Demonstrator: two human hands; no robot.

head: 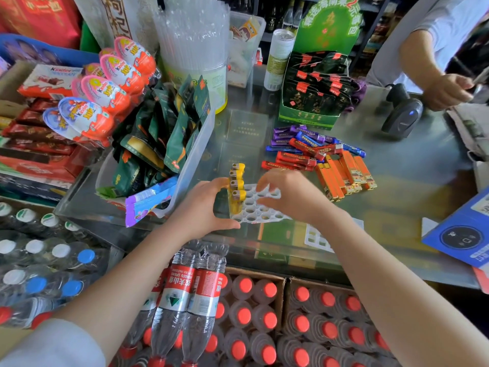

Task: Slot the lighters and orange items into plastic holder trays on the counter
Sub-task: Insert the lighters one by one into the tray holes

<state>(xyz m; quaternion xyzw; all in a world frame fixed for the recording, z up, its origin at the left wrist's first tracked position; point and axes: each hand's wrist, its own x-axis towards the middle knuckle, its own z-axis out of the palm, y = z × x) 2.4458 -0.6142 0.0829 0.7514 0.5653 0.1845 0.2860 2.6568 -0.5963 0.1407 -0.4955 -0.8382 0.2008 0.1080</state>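
Four yellow plastic lighters (236, 185) stand along the left edge of the white perforated plastic holder tray (260, 209), gripped by the left hand (205, 207); the right hand (291, 193), fingers curled, touches its far rim. The lighters may be toppled if the light tray is tilted.

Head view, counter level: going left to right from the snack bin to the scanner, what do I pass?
Clear bin of green snack packets → left hand → yellow lighters standing in the white holder tray → right hand → orange lighters lying loose → barcode scanner.
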